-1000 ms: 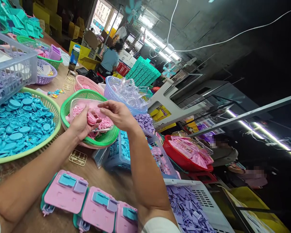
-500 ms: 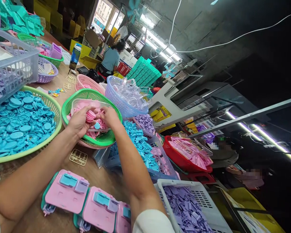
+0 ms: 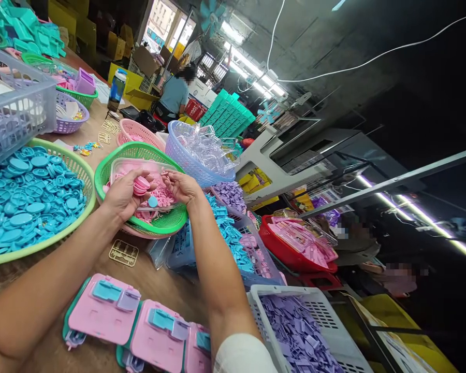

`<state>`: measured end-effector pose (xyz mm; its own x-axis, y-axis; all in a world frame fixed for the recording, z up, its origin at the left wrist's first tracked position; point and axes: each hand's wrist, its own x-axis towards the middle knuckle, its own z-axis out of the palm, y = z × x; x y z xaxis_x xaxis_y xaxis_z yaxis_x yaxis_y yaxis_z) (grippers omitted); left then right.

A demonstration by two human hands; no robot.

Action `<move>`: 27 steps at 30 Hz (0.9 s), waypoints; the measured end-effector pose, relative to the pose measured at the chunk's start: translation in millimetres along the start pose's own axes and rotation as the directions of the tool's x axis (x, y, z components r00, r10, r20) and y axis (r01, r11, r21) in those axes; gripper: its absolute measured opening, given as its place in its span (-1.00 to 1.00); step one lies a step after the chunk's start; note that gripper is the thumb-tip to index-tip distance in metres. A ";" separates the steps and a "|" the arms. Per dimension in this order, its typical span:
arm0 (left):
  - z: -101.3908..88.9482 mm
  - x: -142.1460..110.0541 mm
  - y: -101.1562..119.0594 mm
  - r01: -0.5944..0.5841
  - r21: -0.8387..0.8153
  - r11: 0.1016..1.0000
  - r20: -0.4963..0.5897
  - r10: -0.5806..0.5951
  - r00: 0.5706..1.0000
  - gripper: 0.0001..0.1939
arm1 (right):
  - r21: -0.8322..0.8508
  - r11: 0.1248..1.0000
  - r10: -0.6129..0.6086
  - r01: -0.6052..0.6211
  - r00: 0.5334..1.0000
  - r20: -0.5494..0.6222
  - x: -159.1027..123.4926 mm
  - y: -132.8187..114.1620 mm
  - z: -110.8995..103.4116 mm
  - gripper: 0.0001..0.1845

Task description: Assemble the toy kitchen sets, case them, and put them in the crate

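Observation:
My left hand [image 3: 123, 196] is curled round a small stack of pink round plastic pieces [image 3: 141, 185] over a green basket [image 3: 112, 168]. A clear tray [image 3: 121, 165] of pink parts lies in that basket. My right hand [image 3: 182, 187] hovers just to the right over the tray, fingers bent and pinched close together; what they hold is too small to make out. A small blue round piece [image 3: 153, 201] lies among the pink parts between the hands.
A wide green basket of blue discs [image 3: 31, 191] sits at left. Pink cases [image 3: 103, 309] lie along the near edge. A lilac basket of clear parts [image 3: 202, 150], crates of blue [image 3: 229, 238] and purple parts [image 3: 303, 331], and a red tray [image 3: 295, 243] stand right. A person [image 3: 174, 93] works far back.
My right hand dropped from above the left hand down to the tray, then drew slightly back with fingers pinched. A blue piece now lies in the tray. The left hand kept its pink stack.

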<state>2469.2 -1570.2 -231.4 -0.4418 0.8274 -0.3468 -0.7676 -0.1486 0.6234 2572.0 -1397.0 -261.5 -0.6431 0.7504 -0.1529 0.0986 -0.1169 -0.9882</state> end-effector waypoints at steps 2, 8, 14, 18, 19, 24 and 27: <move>-0.8 1.2 -0.6 -0.004 -0.001 1.000 0.013 0.004 1.000 -0.96 | 0.063 0.997 0.051 -0.050 0.999 -0.006 -2.0 -1.0 3.2 -0.90; 1.0 0.4 0.4 0.007 -0.007 1.000 0.003 -0.007 1.000 -0.85 | 0.341 0.910 0.248 -0.237 0.969 0.013 -15.1 -11.6 13.9 -0.78; 2.2 0.0 0.9 0.017 -0.011 1.000 0.008 -0.017 1.000 -0.83 | 0.326 0.914 0.250 -0.243 0.968 0.022 -25.5 -19.3 15.2 -0.72; 1.8 -0.1 0.4 0.009 -0.012 1.000 0.011 -0.009 1.000 -0.85 | 0.282 0.931 0.233 -0.232 0.972 0.029 -28.7 -19.7 14.6 -0.69; 1.9 -0.5 0.5 0.005 -0.010 1.000 0.012 -0.005 1.000 -0.83 | 0.269 0.936 0.228 -0.228 0.973 0.035 -28.7 -19.0 14.2 -0.69; 2.8 -2.2 0.9 0.009 -0.002 1.000 0.012 -0.009 1.000 -0.79 | -0.025 0.996 0.081 -0.081 0.997 -0.016 -21.9 -10.3 10.3 -0.83; 3.5 -2.1 1.1 0.014 0.006 1.000 0.017 -0.014 1.000 -0.78 | -0.555 0.824 -0.174 0.113 0.983 -0.057 -15.2 -4.2 10.1 -0.87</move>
<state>2470.9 -1570.3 -227.5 -0.4228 0.8386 -0.3435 -0.7711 -0.1338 0.6225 2573.6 -1414.5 -255.0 -0.6060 0.7952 0.0213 0.4301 0.3501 -0.8321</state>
